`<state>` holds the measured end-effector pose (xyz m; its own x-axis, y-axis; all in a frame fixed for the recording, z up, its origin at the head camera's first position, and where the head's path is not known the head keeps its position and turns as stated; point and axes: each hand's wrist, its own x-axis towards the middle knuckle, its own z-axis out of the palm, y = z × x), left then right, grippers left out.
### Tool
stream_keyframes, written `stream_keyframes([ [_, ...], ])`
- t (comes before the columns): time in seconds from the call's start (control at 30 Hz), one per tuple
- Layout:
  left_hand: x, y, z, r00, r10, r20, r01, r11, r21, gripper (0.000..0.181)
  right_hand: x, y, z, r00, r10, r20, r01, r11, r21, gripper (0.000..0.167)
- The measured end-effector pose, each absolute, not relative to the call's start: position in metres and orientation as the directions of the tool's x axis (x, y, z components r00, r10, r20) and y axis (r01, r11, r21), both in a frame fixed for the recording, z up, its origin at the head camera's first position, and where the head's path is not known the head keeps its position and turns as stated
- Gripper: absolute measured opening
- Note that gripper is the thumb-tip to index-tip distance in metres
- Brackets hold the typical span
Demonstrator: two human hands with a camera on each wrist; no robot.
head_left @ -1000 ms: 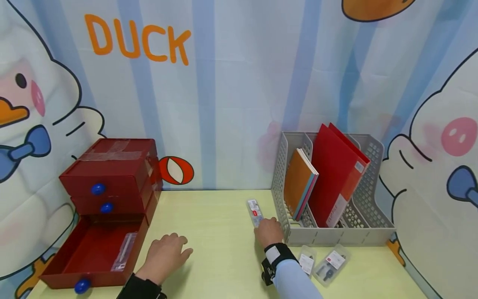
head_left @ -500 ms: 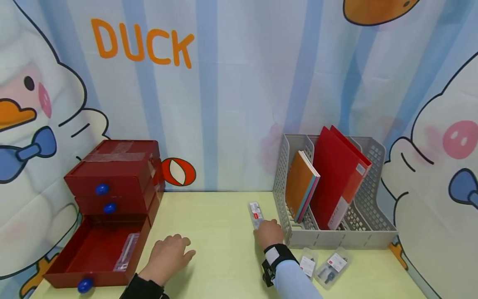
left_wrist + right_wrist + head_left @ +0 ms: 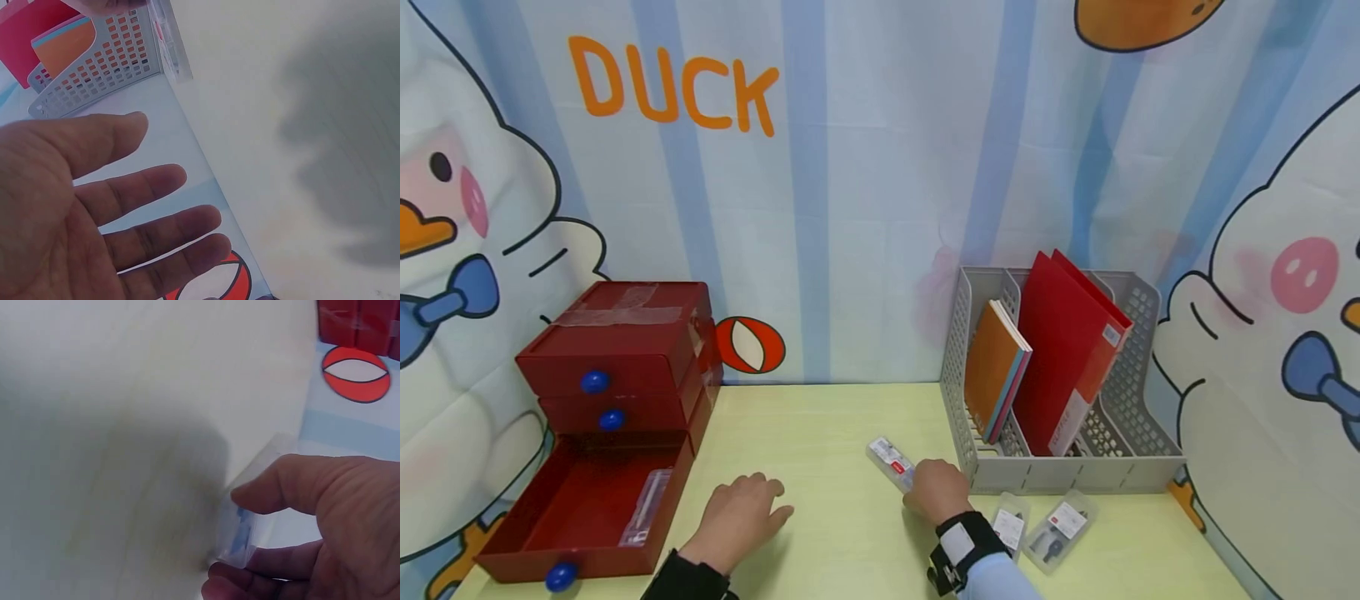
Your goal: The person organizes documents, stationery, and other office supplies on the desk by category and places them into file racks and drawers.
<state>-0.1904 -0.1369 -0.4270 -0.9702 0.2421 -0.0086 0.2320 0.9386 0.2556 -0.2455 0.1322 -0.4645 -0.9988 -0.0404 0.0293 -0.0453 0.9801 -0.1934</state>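
My right hand [image 3: 937,490] pinches the near end of a small clear plastic case [image 3: 890,463] with a white and red label. In the right wrist view, the thumb lies on one side of the case [image 3: 236,540] and fingertips on the other, with something blue inside. The case points up and left, close over the table; whether it touches is unclear. My left hand [image 3: 737,518] hovers over the table beside an open red drawer [image 3: 580,557], fingers spread and holding nothing. A long clear case [image 3: 646,508] lies inside that drawer, at its right side.
Two more clear labelled cases, one left [image 3: 1009,527] and one right [image 3: 1060,531], lie before the grey perforated file rack [image 3: 1078,477]. It holds notebooks [image 3: 992,371] and a red folder [image 3: 1063,358]. Two shut drawers of the red box [image 3: 617,358] sit above the open one.
The case in my right hand has come nearer and swung left, its far end now angled more to the left. My left hand has barely moved. The head view has shifted slightly.
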Motion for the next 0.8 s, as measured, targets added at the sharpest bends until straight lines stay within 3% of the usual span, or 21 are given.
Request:
stream_keyframes([
  [0.33, -0.19, -0.127, -0.433, -0.953, 0.299, 0.05, 0.301, 0.915, 0.267, 0.032, -0.214, 0.137, -0.456, -0.997, -0.073, -0.034, -0.063, 0.97, -0.233, 0.028],
  [0.5, -0.192, -0.118, -0.433, -0.947, 0.317, 0.044, 0.317, 0.908, 0.275, 0.048, -0.198, 0.136, -0.451, -0.977, -0.213, -0.019, -0.196, 0.928, -0.316, 0.022],
  [0.67, -0.191, -0.112, -0.439, -0.929, 0.37, -0.01, 0.347, 0.88, 0.324, 0.066, -0.188, 0.131, -0.446, -0.928, -0.371, -0.033, -0.339, 0.878, -0.339, 0.028],
  [0.8, -0.19, -0.109, -0.443, -0.905, 0.42, -0.072, 0.369, 0.856, 0.362, 0.069, -0.185, 0.124, -0.442, -0.889, -0.455, -0.058, -0.411, 0.846, -0.341, 0.027],
])
